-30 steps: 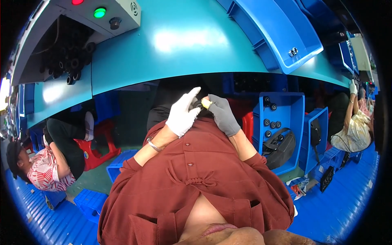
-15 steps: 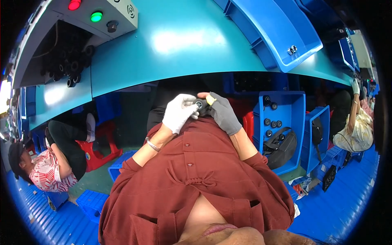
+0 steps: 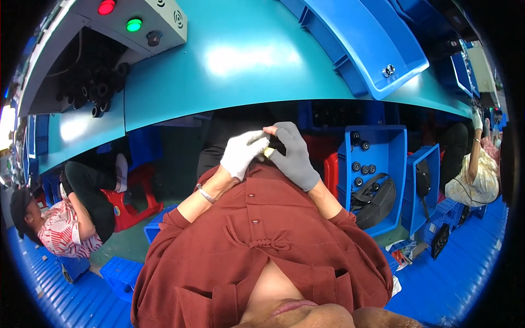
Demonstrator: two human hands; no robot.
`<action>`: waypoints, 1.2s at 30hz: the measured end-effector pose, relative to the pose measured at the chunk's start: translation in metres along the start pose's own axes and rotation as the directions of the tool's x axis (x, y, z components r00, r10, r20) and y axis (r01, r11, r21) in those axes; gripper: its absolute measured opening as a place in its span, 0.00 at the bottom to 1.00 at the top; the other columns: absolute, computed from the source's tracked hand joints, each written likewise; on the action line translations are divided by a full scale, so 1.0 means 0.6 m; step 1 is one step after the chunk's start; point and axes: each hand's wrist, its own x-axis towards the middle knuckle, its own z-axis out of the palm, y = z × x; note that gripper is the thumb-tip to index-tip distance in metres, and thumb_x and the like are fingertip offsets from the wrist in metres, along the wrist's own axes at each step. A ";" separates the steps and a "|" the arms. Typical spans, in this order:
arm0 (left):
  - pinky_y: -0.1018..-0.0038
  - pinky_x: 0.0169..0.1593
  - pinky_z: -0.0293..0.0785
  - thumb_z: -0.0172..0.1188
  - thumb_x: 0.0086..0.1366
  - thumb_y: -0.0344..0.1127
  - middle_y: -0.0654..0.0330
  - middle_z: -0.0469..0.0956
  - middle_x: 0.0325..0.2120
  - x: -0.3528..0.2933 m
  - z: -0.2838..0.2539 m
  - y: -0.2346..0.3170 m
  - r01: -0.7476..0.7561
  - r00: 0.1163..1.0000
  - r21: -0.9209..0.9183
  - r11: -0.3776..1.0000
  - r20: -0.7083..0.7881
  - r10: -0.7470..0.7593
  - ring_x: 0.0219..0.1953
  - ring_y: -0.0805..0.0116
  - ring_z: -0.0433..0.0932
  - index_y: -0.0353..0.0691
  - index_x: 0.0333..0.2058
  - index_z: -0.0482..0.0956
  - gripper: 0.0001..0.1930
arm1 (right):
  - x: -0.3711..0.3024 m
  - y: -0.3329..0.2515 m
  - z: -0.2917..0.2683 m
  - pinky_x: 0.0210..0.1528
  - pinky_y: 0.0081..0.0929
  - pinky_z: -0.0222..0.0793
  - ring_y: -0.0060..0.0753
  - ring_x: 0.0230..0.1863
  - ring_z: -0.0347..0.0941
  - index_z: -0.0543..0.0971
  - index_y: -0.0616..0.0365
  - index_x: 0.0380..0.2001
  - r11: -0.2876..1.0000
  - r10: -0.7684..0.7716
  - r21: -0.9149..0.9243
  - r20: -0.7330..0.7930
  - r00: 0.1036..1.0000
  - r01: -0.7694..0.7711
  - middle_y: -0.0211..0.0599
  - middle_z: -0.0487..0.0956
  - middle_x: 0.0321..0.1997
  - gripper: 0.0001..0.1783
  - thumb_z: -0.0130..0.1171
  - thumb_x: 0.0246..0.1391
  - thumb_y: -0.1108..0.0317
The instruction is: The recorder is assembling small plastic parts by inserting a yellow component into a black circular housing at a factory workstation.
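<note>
- Above your lap, your white-gloved left hand [image 3: 241,155] and gray-gloved right hand [image 3: 296,158] come together before your maroon shirt [image 3: 262,208].
- A small yellow piece [image 3: 268,152] sits at the tip of your right thumb, between the two hands and just beside the left fingertips.
- Your left fingers bend toward the right hand; whether they close on anything, one cannot tell.
- Your right thumb and forefinger frame a dark gap, the bare fingertip [image 3: 270,130] pointing to the left glove; whether a part is gripped there cannot be made out.
- To your right, well apart from your hands, black rollers [image 3: 356,166] lie in a blue bin [image 3: 385,147] with a dark bag [image 3: 377,205].
- Beyond, on the teal bench [image 3: 240,82], a blue tray [image 3: 372,38] holds shiny metal pieces [image 3: 388,70].
</note>
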 end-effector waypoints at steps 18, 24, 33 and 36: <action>0.64 0.61 0.70 0.62 0.69 0.38 0.58 0.78 0.50 -0.001 -0.014 -0.010 0.226 0.909 -0.736 0.638 0.395 0.133 0.53 0.63 0.76 0.39 0.51 0.76 0.16 | 0.031 -0.039 -0.006 0.42 0.37 0.70 0.47 0.41 0.72 0.80 0.62 0.38 0.947 -0.212 -0.255 -0.043 0.976 0.195 0.42 0.77 0.41 0.20 0.66 0.36 0.74; 0.65 0.62 0.69 0.59 0.71 0.42 0.57 0.78 0.50 0.012 -0.029 -0.044 0.272 0.916 -0.773 0.573 0.391 0.092 0.53 0.61 0.75 0.39 0.53 0.74 0.17 | 0.034 -0.040 0.000 0.42 0.37 0.68 0.46 0.40 0.72 0.80 0.62 0.38 0.949 -0.226 -0.243 -0.076 0.971 0.202 0.41 0.77 0.39 0.19 0.67 0.37 0.72; 0.68 0.58 0.72 0.57 0.73 0.47 0.50 0.80 0.43 0.014 -0.030 -0.054 0.191 0.932 -0.766 0.614 0.337 0.131 0.49 0.59 0.78 0.34 0.50 0.75 0.20 | 0.037 -0.046 0.007 0.41 0.36 0.68 0.45 0.40 0.72 0.80 0.62 0.37 0.956 -0.220 -0.214 -0.076 0.972 0.200 0.40 0.77 0.39 0.18 0.69 0.39 0.70; 0.70 0.57 0.72 0.58 0.72 0.47 0.51 0.80 0.43 0.007 -0.017 -0.034 0.250 0.934 -0.770 0.587 0.352 0.063 0.47 0.62 0.78 0.35 0.49 0.75 0.20 | 0.036 -0.045 0.007 0.40 0.35 0.67 0.44 0.39 0.72 0.80 0.61 0.38 0.962 -0.211 -0.194 -0.094 0.973 0.190 0.40 0.77 0.39 0.18 0.70 0.40 0.69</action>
